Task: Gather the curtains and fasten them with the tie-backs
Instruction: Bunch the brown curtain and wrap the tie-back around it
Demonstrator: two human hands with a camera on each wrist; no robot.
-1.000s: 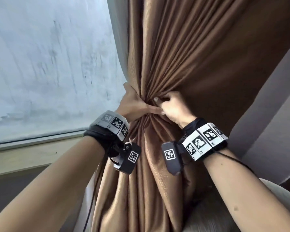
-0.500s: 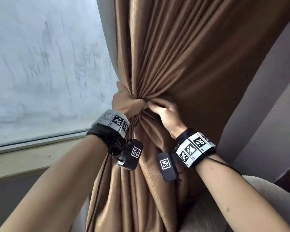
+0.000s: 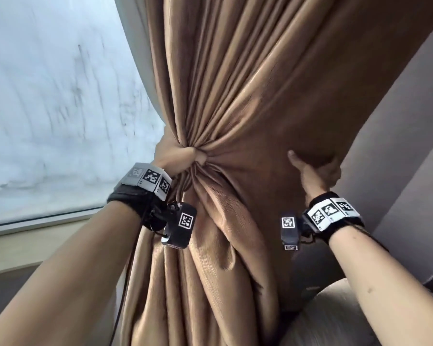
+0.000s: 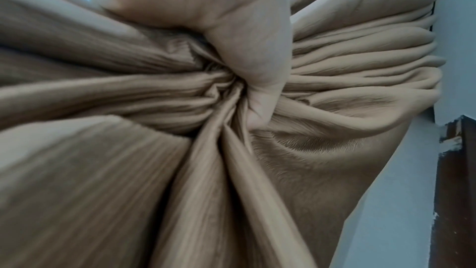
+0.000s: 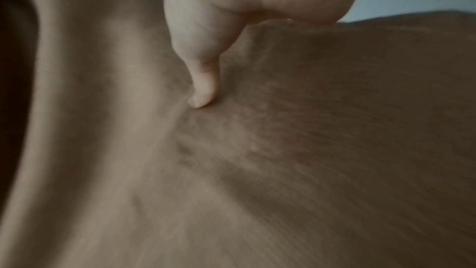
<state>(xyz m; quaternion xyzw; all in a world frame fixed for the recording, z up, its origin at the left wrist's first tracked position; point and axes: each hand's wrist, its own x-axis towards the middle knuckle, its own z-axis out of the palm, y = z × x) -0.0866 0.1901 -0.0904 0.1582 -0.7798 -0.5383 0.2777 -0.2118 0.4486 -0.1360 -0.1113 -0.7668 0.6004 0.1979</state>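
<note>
A brown pleated curtain [image 3: 248,96] hangs in front of me, pinched into a waist at mid-height. My left hand [image 3: 178,158] grips that bunched waist tightly, and the left wrist view shows the thumb [image 4: 247,48] buried in the folds of the curtain [image 4: 128,170]. My right hand [image 3: 313,168] is off to the right at the curtain's right edge. Its thumb [image 5: 203,80] presses the front of the fabric [image 5: 309,150] and its fingers are hidden behind the edge. No tie-back shows in any view.
A frosted window pane [image 3: 48,121] with a pale sill [image 3: 35,236] fills the left side. A grey wall [image 3: 398,146] stands right of the curtain. A pale upholstered cushion [image 3: 335,315] sits low on the right.
My right hand has left the gathered waist and moved right to the curtain's right edge. The left hand keeps its grip on the bunch.
</note>
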